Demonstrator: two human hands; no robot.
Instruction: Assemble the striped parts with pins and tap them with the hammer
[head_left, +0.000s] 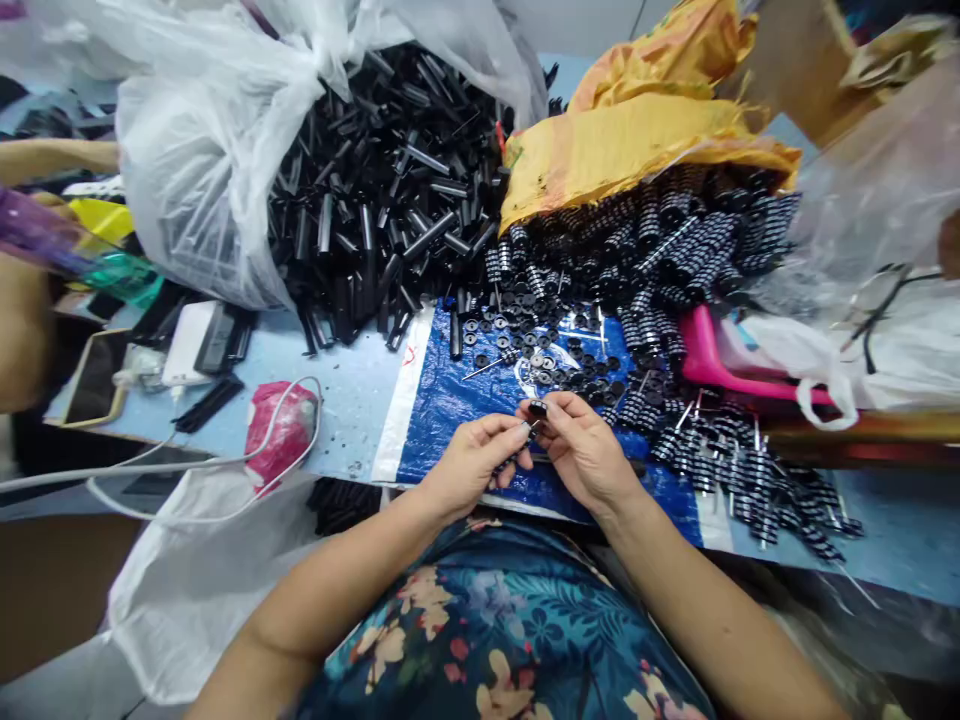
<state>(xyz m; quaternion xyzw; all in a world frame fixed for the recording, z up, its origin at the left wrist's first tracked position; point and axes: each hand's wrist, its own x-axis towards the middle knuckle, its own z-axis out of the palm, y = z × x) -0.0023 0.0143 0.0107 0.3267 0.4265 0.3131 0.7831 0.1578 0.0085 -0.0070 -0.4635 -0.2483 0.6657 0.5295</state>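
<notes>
In the head view, at lower centre, I see the right hand pinching a small black piece, perhaps to steady it beside the left hand, closed on a dark item I can't identify. Loose discs lie just above, probably for easy reach.

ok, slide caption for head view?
Left hand and right hand hold small black parts over a shiny blue sheet strewn with black discs.

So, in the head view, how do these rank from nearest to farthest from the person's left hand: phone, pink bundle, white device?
1. Pink bundle: left of the left hand, on the light-blue table.
2. White device: farther left, beyond the bundle.
3. Phone: farthest left.
</notes>
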